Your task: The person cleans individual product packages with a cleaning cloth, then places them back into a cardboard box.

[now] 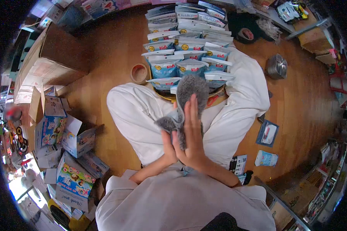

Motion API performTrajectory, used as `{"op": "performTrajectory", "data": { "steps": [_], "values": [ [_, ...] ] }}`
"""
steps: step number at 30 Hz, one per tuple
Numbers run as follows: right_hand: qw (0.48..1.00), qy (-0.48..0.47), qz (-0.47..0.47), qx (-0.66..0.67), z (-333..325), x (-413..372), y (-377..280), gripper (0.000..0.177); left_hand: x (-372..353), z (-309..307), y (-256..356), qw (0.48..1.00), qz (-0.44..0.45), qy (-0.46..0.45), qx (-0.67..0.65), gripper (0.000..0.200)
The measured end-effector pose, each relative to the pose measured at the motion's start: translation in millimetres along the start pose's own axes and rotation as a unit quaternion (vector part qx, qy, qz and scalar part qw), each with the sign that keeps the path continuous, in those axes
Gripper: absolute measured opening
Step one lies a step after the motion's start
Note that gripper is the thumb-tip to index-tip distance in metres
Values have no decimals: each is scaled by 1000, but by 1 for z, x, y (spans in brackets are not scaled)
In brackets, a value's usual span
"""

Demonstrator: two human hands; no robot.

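A dark rounded shape (221, 223), too plain to identify, overlaps the pale shirt (173, 200) of a person seated cross-legged on the wooden floor (300, 115). Above the lap of the white trousers (131, 115), a grey fuzzy piece (192, 86) is caught between the left hand (168, 149) and the right hand (192, 142). The two-handed grip is closed on it: the right fingers lie straight and together along its face, while the left fingers are largely hidden behind. A grey flap juts out to the left. Just beyond, between the knees, a container (215, 100) holds rows of blue-and-white packets (191, 67). A tape roll (144, 77) lies just beside it. Toward the floor's left edge are a brown carton (46, 65) and printed boxes (75, 179); on the right side lie a silver-coloured item (276, 66) and two flat packs (266, 158).
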State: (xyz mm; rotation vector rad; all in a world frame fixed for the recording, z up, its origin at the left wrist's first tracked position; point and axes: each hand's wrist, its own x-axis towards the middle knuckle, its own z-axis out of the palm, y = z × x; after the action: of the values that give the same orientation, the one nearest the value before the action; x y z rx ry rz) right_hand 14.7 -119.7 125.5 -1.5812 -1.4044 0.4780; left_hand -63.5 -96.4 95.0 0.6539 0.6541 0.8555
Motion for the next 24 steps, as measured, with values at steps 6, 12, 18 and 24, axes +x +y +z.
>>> {"op": "performTrajectory", "data": {
  "steps": [6,12,18,24],
  "values": [
    [994,-80,29,66,5,-48,1,78,19,9,27,985,142,99,-6,79],
    [987,-144,38,56,9,-78,7,78,38,4,61,947,289,142,16,64],
    [942,-232,177,163,-19,-101,38,50,45,12,83,923,348,158,49,65],
    [966,-152,121,173,-119,-68,66,48,2,-38,68,884,251,132,372,46]
  ]
}}
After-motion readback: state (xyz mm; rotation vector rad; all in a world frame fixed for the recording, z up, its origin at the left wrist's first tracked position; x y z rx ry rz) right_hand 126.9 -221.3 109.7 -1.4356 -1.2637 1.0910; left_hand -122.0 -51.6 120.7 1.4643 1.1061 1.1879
